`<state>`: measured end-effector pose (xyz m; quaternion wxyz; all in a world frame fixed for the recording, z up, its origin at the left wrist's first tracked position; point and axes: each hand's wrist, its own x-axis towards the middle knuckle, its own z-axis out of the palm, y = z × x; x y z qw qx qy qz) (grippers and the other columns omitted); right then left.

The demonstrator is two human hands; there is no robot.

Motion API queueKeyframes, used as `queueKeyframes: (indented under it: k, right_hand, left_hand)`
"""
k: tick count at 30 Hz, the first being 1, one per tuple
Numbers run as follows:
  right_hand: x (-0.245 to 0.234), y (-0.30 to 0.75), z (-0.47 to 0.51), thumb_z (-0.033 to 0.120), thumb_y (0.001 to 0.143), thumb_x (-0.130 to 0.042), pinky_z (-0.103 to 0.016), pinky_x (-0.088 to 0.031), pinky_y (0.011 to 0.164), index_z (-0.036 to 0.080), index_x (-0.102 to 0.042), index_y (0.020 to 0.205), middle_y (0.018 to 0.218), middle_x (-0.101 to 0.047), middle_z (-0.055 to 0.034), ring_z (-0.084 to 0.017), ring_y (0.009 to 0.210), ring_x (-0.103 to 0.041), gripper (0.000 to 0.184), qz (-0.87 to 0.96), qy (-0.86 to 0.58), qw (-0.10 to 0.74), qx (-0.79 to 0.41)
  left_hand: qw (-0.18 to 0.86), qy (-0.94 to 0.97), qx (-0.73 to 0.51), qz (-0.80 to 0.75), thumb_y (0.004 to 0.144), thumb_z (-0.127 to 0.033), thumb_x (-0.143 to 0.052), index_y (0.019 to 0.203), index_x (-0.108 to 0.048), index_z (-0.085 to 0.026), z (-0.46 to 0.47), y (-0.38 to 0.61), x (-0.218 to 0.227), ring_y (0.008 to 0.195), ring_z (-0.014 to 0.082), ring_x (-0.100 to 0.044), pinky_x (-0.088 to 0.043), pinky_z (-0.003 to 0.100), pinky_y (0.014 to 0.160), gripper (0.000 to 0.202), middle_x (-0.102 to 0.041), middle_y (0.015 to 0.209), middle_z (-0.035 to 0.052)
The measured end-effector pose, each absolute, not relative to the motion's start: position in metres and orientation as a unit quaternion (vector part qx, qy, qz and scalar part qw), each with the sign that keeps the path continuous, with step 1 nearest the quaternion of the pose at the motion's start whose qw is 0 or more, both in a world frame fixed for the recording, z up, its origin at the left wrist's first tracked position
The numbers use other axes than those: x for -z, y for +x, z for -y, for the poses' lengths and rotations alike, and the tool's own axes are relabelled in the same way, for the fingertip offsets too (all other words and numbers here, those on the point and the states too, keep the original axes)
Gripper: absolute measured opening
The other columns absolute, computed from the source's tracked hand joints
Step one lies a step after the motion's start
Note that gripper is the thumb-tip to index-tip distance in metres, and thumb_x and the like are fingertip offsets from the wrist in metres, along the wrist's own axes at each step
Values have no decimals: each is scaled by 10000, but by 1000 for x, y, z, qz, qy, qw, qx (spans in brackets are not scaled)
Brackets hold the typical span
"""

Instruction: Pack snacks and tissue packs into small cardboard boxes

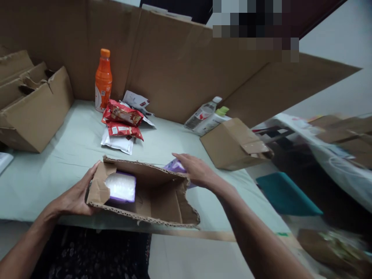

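left hand point(78, 195) grasping open carton point(155, 176) by its left end, right hand point(197, 169) at purple packet point(174, 166) behind carton's right end, can't tell if gripping, white-and-purple pack point(122, 188) inside carton's left end, red packets point(124, 116) and orange bottle point(104, 79) beyond carton.

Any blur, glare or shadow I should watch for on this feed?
Head view: right side smeared, the teal item soft-edged; head view: white-topped pack bright, almost washed out, while the open box is shadowed inside; head view: upper right pixelated; head view: left hand and orange bottle clear enough to read.
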<state>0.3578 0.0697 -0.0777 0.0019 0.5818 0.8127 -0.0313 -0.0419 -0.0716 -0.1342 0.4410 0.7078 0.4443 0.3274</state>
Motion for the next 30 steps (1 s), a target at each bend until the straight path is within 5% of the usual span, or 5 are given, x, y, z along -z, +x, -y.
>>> queueKeyframes:
  k: [6,12,16,25,30]
  right_hand:
    - [5,341,16,383,1006,-603,-388,-623,827,334,-714,1182,1048,-798,-30,-228,912,-760,214,-856,423,-275,114]
    - [13,232,26,362,914,-739,-478,-583,898,159,-552,1467,1252,-723,-180,-327,1070,-703,619,-930,299,30,210]
    - [32,203,12,283,913,-692,-499,-570,897,110,-613,1361,1160,-726,-199,-323,1018,-689,487,-932,286,96,203]
    - [-33,329,-7,400,921,-703,-487,-614,908,378,-576,1434,1330,-713,-32,-295,1118,-711,530,-800,423,-413,105]
    - [17,329,-112,453,929,-628,-501,-578,927,165,-559,1442,1318,-693,-146,-293,1044,-694,592,-774,572,-269,40]
  left_hand:
    - [453,723,-317,-413,801,-580,-774,1692,5,-291,70,-44,133,1588,459,-210,-181,634,1289,1219,-150,1758,135]
    - [460,721,-305,-419,774,-648,-794,1684,50,-317,69,-39,133,1603,464,-132,-150,648,1289,1285,-64,1769,131]
    - [445,714,-314,-440,788,-612,-810,1683,59,-303,71,-34,138,1603,459,-139,-183,644,1286,1284,-98,1757,163]
    - [446,721,-307,-432,740,-658,-819,1690,-8,-327,70,-44,151,1598,483,-134,-154,676,1283,1292,-114,1761,142]
    - [436,721,-305,-444,713,-653,-845,1691,-22,-339,66,-43,151,1583,498,-179,-207,670,1274,1315,-165,1754,138]
